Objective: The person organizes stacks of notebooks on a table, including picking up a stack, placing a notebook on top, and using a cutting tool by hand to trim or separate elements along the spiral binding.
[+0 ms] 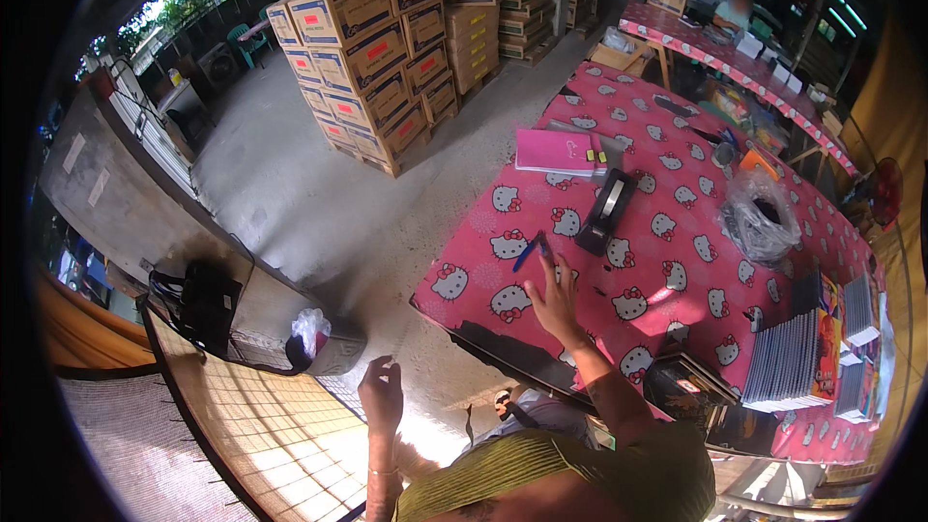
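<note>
Here, the slim blue tool (525, 255) lies on the pink surface (541, 198), slanting near-left to far-right, just beside the nearer right hand (554, 303), whose fingers stretch out, any grip unclear, while the loosely curled left hand (382, 391), contents indiscernible, hangs well apart.

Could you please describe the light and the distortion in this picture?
In the head view, fisheye bending curves the edges toward a black rim; in the head view, sunlight patches brighten the pink tablecloth; in the head view, the floor beside the left hand looks washed out.
</note>
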A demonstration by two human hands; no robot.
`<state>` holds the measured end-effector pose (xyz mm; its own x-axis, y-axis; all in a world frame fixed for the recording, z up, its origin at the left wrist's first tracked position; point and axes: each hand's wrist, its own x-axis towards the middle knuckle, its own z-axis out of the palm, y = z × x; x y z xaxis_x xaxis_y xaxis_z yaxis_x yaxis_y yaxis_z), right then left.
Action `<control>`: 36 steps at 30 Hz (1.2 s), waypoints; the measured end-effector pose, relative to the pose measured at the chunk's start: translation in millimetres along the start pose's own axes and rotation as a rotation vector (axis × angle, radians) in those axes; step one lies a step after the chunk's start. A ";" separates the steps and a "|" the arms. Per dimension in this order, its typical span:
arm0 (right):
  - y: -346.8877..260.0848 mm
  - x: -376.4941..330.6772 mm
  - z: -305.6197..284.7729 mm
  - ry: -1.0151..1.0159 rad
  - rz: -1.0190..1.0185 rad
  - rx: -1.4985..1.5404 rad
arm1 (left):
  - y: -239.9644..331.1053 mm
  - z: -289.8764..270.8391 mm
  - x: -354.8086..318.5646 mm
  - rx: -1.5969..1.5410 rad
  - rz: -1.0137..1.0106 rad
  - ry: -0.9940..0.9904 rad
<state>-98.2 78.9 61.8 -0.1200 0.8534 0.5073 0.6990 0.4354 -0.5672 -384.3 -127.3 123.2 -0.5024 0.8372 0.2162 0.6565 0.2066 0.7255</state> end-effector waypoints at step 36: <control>-59.4 256.9 325.6 0.575 0.995 1.418 | -85.1 173.3 576.9 -0.129 0.614 -1.162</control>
<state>-400.0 365.6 14.6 0.3635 0.8577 -0.3636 -0.7441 0.0325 -0.6673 -632.5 425.9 72.9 0.6706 0.7341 -0.1064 0.5126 -0.3549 0.7819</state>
